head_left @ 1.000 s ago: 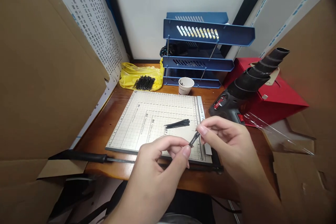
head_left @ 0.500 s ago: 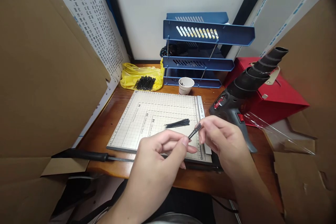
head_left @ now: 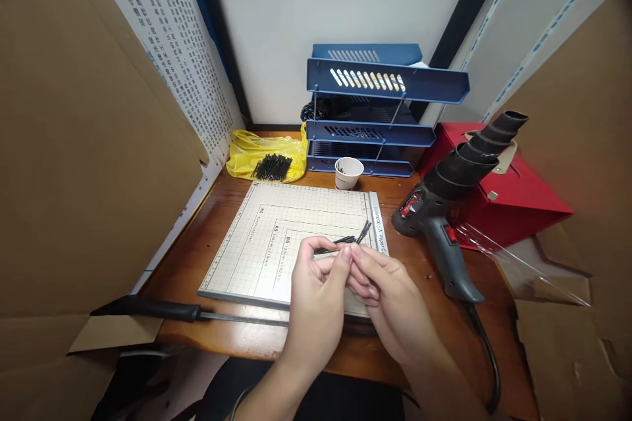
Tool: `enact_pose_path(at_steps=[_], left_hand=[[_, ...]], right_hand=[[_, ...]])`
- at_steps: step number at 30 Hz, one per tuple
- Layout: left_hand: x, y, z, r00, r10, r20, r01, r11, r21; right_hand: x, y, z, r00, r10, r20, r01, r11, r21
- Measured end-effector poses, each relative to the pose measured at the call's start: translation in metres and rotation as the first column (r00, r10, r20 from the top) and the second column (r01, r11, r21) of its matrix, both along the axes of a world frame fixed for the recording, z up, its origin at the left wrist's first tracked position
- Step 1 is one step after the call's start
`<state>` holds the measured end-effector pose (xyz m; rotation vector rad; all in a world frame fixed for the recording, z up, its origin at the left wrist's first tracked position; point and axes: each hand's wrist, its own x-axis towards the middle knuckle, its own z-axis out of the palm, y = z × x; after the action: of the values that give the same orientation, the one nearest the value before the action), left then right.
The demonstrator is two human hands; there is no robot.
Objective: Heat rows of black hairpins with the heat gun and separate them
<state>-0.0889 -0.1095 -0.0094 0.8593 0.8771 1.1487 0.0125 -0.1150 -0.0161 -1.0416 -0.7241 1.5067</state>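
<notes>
Above the paper trimmer [head_left: 237, 263], my left hand [head_left: 316, 293] and my right hand [head_left: 392, 289] meet with fingertips pressed together. Several thin black pieces [head_left: 364, 231] stick up from between the pinched fingers, pointing away and to the right. Whether they are wires or narrow tubes I cannot tell. Behind my left fingers, a small pile of similar black pieces [head_left: 340, 241] lies on the trimmer's gridded board, partly covered by the hands. Both thumbs and index fingers are closed, and the lower ends of the held pieces are hidden.
A black-handled trimmer blade [head_left: 162, 310] extends left. Behind stand a paper cup [head_left: 349, 177], a yellow plastic bag [head_left: 237, 156] with a heap of black pieces [head_left: 273, 167], and blue stacked trays [head_left: 385, 82]. A heat gun [head_left: 444, 210] and red box [head_left: 528, 204] are right; cardboard walls flank both sides.
My right hand has moved left against my left hand, and both now pinch at one spot. The held pieces point more upright. My view has tilted slightly up.
</notes>
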Motion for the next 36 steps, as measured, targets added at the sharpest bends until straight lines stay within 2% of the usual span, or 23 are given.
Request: enact_pose_path(at_steps=[2, 3, 4, 7, 10, 12, 14, 16, 19, 22, 24, 28, 31, 32, 34, 36], left_hand=[[-0.001, 0.004, -0.003, 0.998, 0.000, -0.058, 0.000, 1.000, 0.005], [-0.004, 0.006, -0.004, 0.994, 0.007, -0.107, -0.005, 1.000, 0.020], [-0.009, 0.007, -0.006, 0.986, 0.018, -0.167, -0.010, 0.999, 0.046], [-0.027, 0.010, -0.016, 0.914, 0.063, -0.402, 0.004, 0.987, 0.163], [-0.045, 0.015, -0.028, 0.744, 0.177, -0.645, 0.039, 0.951, 0.306], [-0.053, 0.019, -0.036, 0.619, 0.287, -0.731, 0.079, 0.903, 0.422], [-0.057, 0.024, -0.043, 0.537, 0.365, -0.761, 0.137, 0.852, 0.505], [-0.059, 0.029, -0.047, 0.496, 0.388, -0.777, 0.193, 0.823, 0.535], [-0.057, 0.036, -0.051, 0.457, 0.368, -0.810, 0.263, 0.814, 0.518], [-0.052, 0.043, -0.050, 0.389, 0.327, -0.861, 0.341, 0.818, 0.464], [-0.049, 0.047, -0.047, 0.331, 0.296, -0.896, 0.382, 0.826, 0.414], [-0.042, 0.056, -0.039, 0.214, 0.230, -0.950, 0.469, 0.828, 0.306], [-0.036, 0.061, -0.033, 0.140, 0.177, -0.974, 0.547, 0.807, 0.225], [-0.034, 0.062, -0.032, 0.115, 0.163, -0.980, 0.569, 0.798, 0.200], [-0.029, 0.062, -0.030, 0.071, 0.144, -0.987, 0.600, 0.784, 0.158], [-0.024, 0.061, -0.029, 0.049, 0.133, -0.990, 0.610, 0.780, 0.135]], right_hand=[[0.005, 0.018, 0.004, 0.991, -0.008, 0.135, 0.014, 0.999, -0.043], [0.009, 0.031, 0.006, 0.963, -0.029, 0.267, 0.042, 0.998, -0.044], [0.015, 0.047, 0.008, 0.882, -0.029, 0.470, 0.038, 0.999, -0.011], [0.038, 0.105, 0.015, 0.739, -0.016, 0.673, 0.035, 0.999, -0.014], [0.057, 0.163, 0.022, 0.505, 0.027, 0.862, 0.058, 0.996, -0.066], [0.062, 0.192, 0.028, 0.318, 0.066, 0.946, 0.100, 0.990, -0.102], [0.062, 0.211, 0.035, 0.172, 0.088, 0.981, 0.129, 0.985, -0.111], [0.057, 0.222, 0.041, 0.070, 0.117, 0.991, 0.142, 0.982, -0.126], [0.047, 0.228, 0.046, -0.029, 0.157, 0.987, 0.129, 0.980, -0.152], [0.039, 0.221, 0.049, -0.086, 0.170, 0.982, 0.092, 0.982, -0.162], [0.036, 0.207, 0.051, -0.112, 0.147, 0.983, 0.069, 0.988, -0.140], [0.038, 0.149, 0.053, -0.128, 0.016, 0.992, 0.040, 0.999, -0.011], [0.045, 0.094, 0.042, -0.064, -0.051, 0.997, 0.024, 0.998, 0.053], [0.047, 0.077, 0.035, 0.010, -0.096, 0.995, 0.039, 0.995, 0.096], [0.049, 0.047, 0.019, 0.118, -0.079, 0.990, 0.090, 0.994, 0.068], [0.048, 0.025, 0.002, 0.186, -0.037, 0.982, 0.084, 0.996, 0.021]])
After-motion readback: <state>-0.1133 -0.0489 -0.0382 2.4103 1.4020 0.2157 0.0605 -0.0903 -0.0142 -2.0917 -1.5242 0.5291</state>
